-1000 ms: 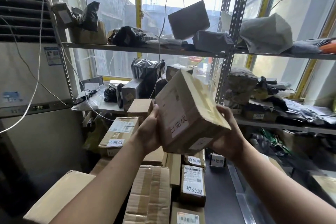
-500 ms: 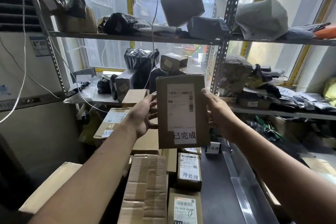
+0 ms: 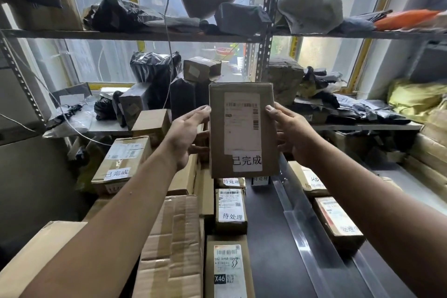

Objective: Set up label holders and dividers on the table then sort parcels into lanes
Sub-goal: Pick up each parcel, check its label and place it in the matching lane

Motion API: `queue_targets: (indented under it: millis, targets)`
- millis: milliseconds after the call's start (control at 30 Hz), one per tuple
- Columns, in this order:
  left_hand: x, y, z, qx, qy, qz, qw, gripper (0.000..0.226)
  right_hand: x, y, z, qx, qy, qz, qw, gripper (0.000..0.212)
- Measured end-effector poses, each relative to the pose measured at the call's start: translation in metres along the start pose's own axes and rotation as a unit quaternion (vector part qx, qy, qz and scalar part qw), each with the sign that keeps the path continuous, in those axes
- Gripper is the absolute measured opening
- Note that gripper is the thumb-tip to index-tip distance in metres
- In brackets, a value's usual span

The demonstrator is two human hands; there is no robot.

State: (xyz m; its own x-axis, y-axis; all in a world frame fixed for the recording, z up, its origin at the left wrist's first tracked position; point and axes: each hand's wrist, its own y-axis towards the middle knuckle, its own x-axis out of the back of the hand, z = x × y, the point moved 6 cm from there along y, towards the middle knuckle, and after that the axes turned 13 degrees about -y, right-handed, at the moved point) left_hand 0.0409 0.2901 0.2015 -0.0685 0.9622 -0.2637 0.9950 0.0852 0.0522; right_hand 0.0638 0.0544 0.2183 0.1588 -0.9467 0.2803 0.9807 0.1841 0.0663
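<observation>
I hold a flat brown cardboard parcel (image 3: 242, 128) upright at arm's length, its shipping label and a white sticker reading 已完成 facing me. My left hand (image 3: 186, 133) grips its left edge and my right hand (image 3: 290, 133) grips its right edge. Below it on the dark table (image 3: 266, 249) a row of parcels marked 待处理 (image 3: 231, 210) runs toward me. A clear plastic divider strip (image 3: 300, 230) runs along the table right of that row. A small label holder (image 3: 260, 180) stands at the far end, partly hidden by the parcel.
Larger cardboard boxes (image 3: 169, 249) are stacked at left, one marked 已完成 (image 3: 121, 164). More parcels (image 3: 336, 222) lie right of the divider. Metal shelving (image 3: 145, 34) full of black bags and boxes stands in front of the windows.
The parcel has turned from tilted to upright with its label facing me, and it sits a little further out between both hands. My view has dropped slightly.
</observation>
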Motion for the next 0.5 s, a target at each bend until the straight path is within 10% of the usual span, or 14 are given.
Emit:
queue_targets:
  millis: [500]
  targets:
    - [-0.062, 0.013, 0.028, 0.022, 0.02, 0.062, 0.998, 0.073, 0.058, -0.021, -0.023, -0.022, 0.006, -0.056, 0.998, 0.036]
